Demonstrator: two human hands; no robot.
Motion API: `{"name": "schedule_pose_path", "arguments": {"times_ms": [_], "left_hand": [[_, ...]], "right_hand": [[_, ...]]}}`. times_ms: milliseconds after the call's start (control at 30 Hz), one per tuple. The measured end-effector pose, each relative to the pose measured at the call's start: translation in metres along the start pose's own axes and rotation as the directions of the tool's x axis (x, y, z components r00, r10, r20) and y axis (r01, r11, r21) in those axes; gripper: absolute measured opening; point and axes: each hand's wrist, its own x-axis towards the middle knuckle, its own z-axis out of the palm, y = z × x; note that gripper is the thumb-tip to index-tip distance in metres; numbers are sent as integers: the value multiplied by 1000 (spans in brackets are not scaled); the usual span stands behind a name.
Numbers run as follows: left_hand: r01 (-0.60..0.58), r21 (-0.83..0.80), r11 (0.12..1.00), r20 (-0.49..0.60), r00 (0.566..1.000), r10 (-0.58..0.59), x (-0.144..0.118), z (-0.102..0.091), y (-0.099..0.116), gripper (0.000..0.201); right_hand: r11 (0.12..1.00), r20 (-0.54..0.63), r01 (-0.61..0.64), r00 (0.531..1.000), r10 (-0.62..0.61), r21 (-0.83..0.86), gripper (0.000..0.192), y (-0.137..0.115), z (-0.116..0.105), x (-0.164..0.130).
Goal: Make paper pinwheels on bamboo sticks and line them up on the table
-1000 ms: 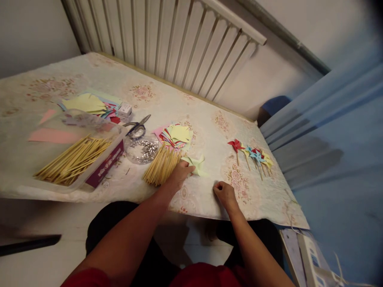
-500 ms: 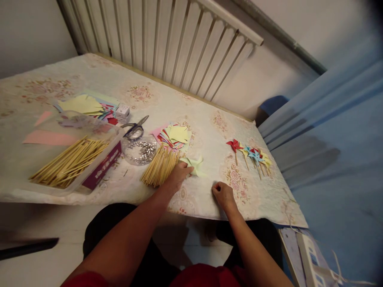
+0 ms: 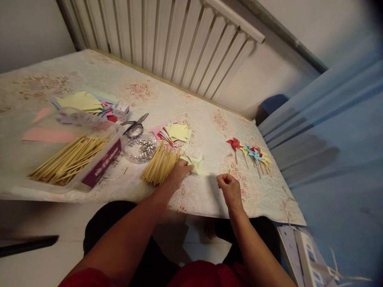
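My left hand point(image 3: 180, 172) is closed on a pale green paper pinwheel point(image 3: 198, 165), with thumb and fingers pinching its left side. Beneath and beside that hand lies a bundle of wooden sticks point(image 3: 158, 165). To the right, my right hand point(image 3: 229, 187) is raised a little over the cloth, its thumb and index finger curled together; whatever may be between the fingertips is too small to make out. Just behind the sticks sits a stack of coloured paper squares point(image 3: 176, 133). A round clear dish point(image 3: 140, 150) of small shiny metal pieces stands left of the sticks.
Scissors point(image 3: 136, 125) lie behind the dish. A clear plastic box point(image 3: 112, 143) full of sticks stands at the left, near cut paper sheets point(image 3: 80, 101) and a small white box point(image 3: 122, 109). Several finished pinwheels point(image 3: 253, 153) lie at the right. Metal bars point(image 3: 179, 48) line the back edge.
My right hand has moved slightly right and upward, its fingers still curled. My left hand and the pale green pinwheel stay almost in place.
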Motion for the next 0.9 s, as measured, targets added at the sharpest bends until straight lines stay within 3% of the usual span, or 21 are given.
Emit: {"name": "schedule_pose_path", "arguments": {"times_ms": [167,300,567,900], "left_hand": [[15,-25,1000,26,1000,-14,-1,1,1,21],[7,-9,1000,25,1000,-7,-5,3,6,13],[-56,131,990,-43,997,62,-11,6,12,20],[-29,80,996,-11,999,30,-11,6,12,30]], "right_hand": [[977,-40,170,985,-166,127,15,-43,18,-1],[939,-31,331,944,-329,94,11,-56,38,-4],[911,10,411,911,-411,-4,13,-51,60,-4],[924,-5,382,924,-382,26,13,-35,69,-3]]}}
